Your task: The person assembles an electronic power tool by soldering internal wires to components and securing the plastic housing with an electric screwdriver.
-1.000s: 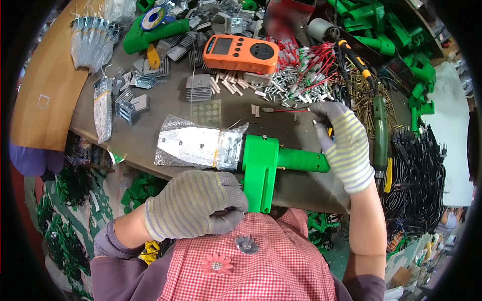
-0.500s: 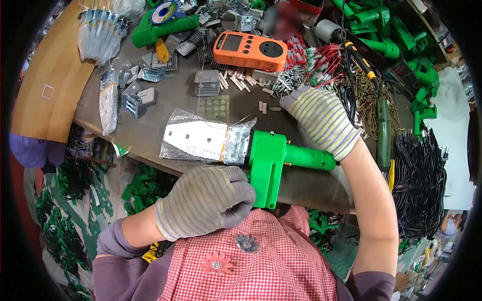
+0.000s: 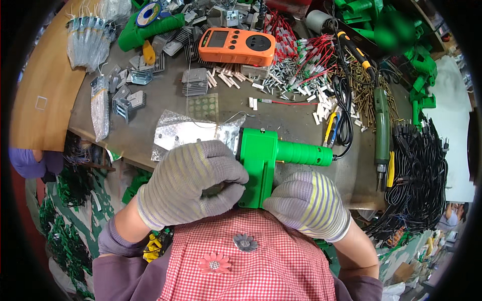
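A green plastic tool housing (image 3: 257,163) with a round handle (image 3: 304,153) lies at the table's near edge. Joined to its left side is a pale flat plate (image 3: 186,132) in bubble wrap, partly hidden by my left hand. My left hand (image 3: 193,180), in a striped knit glove, has its fingers curled, thumb and forefinger tips at the housing's left side. Against the housing's lower right corner, my right hand (image 3: 309,205), gloved alike, has its fingertips pressed together. Whatever is in either hand's fingers is too small or hidden to name.
Beyond the housing lie an orange meter (image 3: 237,46), metal heat sinks (image 3: 195,82), red-wired indicator lamps (image 3: 321,55) and screws (image 3: 281,83). A green electric screwdriver (image 3: 382,128) and bundled black cords (image 3: 419,175) are at the right. Wrapped parts (image 3: 100,108) lie at the left.
My right hand has come back from the small parts at the far side to the housing's near corner. My left hand has risen slightly, covering part of the wrapped plate.
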### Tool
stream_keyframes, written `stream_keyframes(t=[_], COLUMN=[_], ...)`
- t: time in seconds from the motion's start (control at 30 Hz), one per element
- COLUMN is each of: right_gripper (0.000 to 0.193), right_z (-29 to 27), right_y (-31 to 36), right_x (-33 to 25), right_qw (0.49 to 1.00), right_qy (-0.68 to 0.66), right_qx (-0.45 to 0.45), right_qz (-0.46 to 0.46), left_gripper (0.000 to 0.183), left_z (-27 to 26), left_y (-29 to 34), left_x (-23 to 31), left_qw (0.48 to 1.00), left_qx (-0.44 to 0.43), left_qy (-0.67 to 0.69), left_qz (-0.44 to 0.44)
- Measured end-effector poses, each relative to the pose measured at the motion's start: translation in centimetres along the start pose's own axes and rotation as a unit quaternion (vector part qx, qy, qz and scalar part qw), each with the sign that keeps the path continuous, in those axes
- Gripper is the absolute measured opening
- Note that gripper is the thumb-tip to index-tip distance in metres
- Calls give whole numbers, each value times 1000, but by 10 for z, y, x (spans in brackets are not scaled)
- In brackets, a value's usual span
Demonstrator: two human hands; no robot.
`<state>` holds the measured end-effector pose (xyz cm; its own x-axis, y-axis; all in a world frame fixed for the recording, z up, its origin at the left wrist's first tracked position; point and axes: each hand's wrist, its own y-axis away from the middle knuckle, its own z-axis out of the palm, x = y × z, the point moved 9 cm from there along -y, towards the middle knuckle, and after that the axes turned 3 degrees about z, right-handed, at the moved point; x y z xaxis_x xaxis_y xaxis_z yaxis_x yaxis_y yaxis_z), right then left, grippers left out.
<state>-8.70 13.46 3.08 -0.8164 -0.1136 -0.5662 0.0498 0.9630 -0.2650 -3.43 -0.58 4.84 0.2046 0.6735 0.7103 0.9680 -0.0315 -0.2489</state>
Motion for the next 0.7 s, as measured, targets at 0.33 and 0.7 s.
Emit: stream_keyframes(t=[0.33, 0.7], right_gripper=[62, 67], right_z=[-135, -140], right_y=[116, 182], right_x=[99, 139], right_qw=[777, 751], right_qy=[412, -298], right_qx=[239, 512], right_qz=[412, 291], left_gripper=[15, 32], left_z=[-11, 96], left_y=[-20, -93], left_x=[5, 6], left_qw=[993, 970], left_qx=[89, -112], left_qy=[-68, -208], left_qz=[22, 47])
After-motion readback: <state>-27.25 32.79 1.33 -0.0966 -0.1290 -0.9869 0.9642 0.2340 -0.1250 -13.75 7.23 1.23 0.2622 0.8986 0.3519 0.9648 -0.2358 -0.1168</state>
